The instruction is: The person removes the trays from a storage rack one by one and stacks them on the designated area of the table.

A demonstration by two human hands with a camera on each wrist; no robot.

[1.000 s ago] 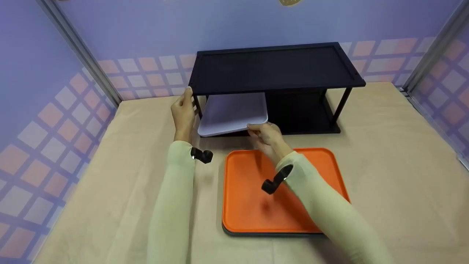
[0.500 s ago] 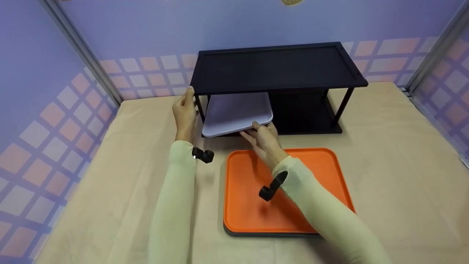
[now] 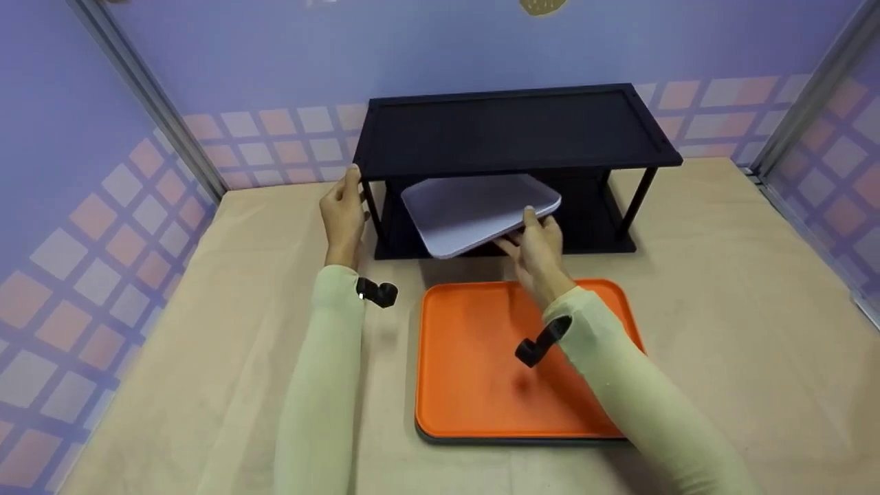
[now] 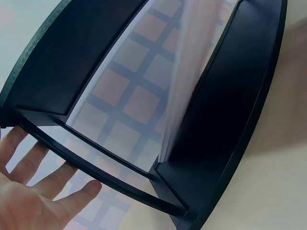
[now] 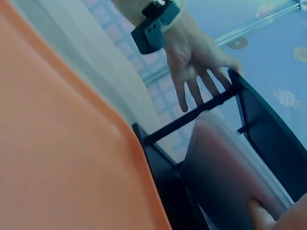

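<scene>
Head view: right hand [image 3: 540, 242] apparently grips lilac tray [image 3: 479, 210].

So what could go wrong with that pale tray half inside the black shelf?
The lavender tray sits tilted between the two levels of the black shelf, so a corner could catch on a post or the top board. The right hand grips only its near edge, so it might slip and drop onto the orange tray. The left hand merely rests flat against the shelf's corner, so the shelf could shift.

A pale lilac tray [image 3: 481, 210] sits within a black two-tier shelf [image 3: 509, 130], an orange tray [image 3: 474, 385] lies on beige cloth [image 3: 742, 309], and lavender walls [image 3: 75, 227] carry pink-and-white checks.
</scene>
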